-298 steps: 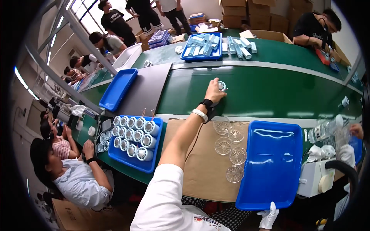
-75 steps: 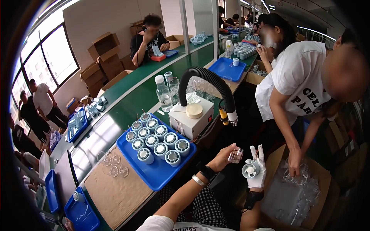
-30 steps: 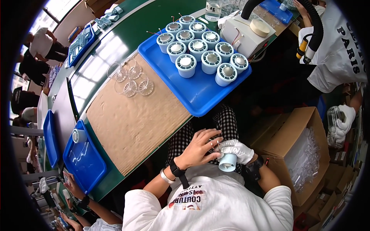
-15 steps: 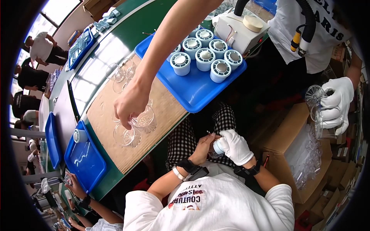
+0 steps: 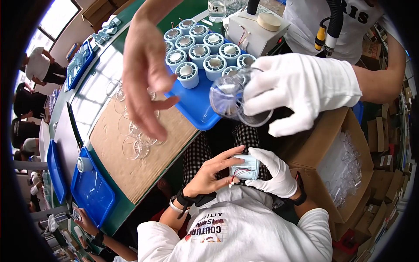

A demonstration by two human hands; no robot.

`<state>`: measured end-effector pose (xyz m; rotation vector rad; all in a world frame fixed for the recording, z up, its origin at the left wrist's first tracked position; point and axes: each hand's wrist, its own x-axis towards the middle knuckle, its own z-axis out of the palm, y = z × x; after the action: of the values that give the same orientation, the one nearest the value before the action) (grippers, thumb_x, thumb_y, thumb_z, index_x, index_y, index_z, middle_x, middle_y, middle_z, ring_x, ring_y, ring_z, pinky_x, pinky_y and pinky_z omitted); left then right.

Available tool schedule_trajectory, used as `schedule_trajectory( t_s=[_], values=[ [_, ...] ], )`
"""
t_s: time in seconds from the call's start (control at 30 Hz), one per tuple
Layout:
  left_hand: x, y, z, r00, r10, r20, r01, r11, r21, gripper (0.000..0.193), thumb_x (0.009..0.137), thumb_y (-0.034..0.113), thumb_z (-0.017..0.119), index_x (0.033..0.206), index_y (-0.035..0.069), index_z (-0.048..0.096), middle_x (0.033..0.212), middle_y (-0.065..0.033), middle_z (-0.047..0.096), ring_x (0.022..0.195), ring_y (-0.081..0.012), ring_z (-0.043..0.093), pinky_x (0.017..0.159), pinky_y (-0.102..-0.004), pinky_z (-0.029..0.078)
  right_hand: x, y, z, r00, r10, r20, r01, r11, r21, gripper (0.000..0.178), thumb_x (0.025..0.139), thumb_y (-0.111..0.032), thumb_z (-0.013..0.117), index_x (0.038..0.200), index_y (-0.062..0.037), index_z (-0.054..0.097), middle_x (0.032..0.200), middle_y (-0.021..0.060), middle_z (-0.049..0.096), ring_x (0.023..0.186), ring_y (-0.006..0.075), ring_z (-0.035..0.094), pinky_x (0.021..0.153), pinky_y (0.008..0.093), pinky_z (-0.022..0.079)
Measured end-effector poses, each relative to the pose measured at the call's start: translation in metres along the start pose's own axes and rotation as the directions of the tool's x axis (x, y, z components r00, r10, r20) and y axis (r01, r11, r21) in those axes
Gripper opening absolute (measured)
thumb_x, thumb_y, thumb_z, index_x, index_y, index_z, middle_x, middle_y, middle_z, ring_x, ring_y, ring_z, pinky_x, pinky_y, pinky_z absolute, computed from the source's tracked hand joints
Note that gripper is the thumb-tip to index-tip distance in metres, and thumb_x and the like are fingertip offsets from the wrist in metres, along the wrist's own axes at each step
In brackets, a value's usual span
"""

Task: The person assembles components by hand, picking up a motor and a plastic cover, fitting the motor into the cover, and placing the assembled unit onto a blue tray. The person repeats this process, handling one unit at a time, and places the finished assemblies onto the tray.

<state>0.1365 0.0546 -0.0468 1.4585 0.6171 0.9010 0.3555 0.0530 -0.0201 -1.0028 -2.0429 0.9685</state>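
Note:
Over my lap, both hands hold a light blue plastic housing (image 5: 245, 167) with thin red wires and a small white connector on its side. My left hand (image 5: 210, 174), bare, grips its left side with fingers above and thumb below. My right hand (image 5: 279, 177), in a white glove, closes on its right edge. Across from me, a co-worker's gloved hand (image 5: 301, 89) holds clear plastic cups (image 5: 227, 94) above my hands. The co-worker's bare hand (image 5: 146, 83), blurred, hovers with fingers spread over the cardboard.
Several round light blue units (image 5: 199, 51) stand on a blue tray (image 5: 196, 113). Clear cups (image 5: 135, 147) rest on a cardboard sheet (image 5: 161, 168). Right of me is a carton (image 5: 318, 183) of clear parts. Another blue tray (image 5: 94, 192) holds one unit (image 5: 84, 164).
The housing between my hands has been turned, showing its wired side, and my left fingers have spread around it. The co-worker's gloved hand brought cups leftward; the bare hand lifted off the cups.

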Motion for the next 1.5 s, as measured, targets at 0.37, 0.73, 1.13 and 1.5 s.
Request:
schedule_trajectory(
  t_s=[0.37,0.73,1.13,1.5],
  values=[
    [-0.009,0.004,0.012,0.986,-0.109,-0.128,0.085,0.979,-0.183,0.051,0.072,0.0,0.066,0.119,-0.004,0.046,0.136,-0.0187,0.029,0.121,-0.0267,0.038,0.094,-0.0364,0.04,0.008,-0.003,-0.008,0.989,-0.11,0.099,0.108,0.994,0.032,0.068,0.066,-0.01,0.073,0.126,-0.005,0.041,0.127,0.0164,0.042,0.113,0.0274,0.047,0.092,0.0322,0.041],
    [0.0,0.005,0.002,0.951,-0.293,0.096,0.299,0.953,-0.054,0.064,0.076,0.023,0.065,0.125,-0.003,0.033,0.122,-0.0154,0.043,0.108,-0.0203,0.047,0.088,-0.0309,0.041,0.01,-0.002,0.001,0.985,-0.058,0.161,0.037,0.991,0.13,0.061,0.062,-0.014,0.076,0.115,-0.0015,0.049,0.118,0.0168,0.051,0.102,0.0306,0.055,0.082,0.0333,0.047],
    [-0.019,-0.019,0.027,0.892,-0.442,-0.099,0.262,0.682,-0.683,0.045,0.085,0.033,0.054,0.116,0.003,0.041,0.105,-0.0065,0.051,0.095,-0.0138,0.05,0.08,-0.0273,0.042,0.017,0.005,0.05,0.968,-0.251,-0.01,0.25,0.966,-0.066,0.079,0.05,-0.032,0.081,0.114,-0.0045,0.044,0.109,0.009,0.053,0.101,0.0287,0.051,0.086,0.0388,0.04],
    [-0.056,0.015,0.035,0.843,-0.498,-0.201,0.189,0.625,-0.757,0.048,0.082,0.036,0.055,0.114,0.002,0.045,0.104,-0.0074,0.054,0.095,-0.0152,0.053,0.081,-0.0294,0.045,0.027,-0.034,0.065,0.928,-0.356,0.112,0.349,0.934,0.075,0.074,0.053,-0.025,0.079,0.114,-0.0062,0.043,0.111,0.0086,0.052,0.1,0.0276,0.052,0.087,0.0406,0.04]
  ],
)
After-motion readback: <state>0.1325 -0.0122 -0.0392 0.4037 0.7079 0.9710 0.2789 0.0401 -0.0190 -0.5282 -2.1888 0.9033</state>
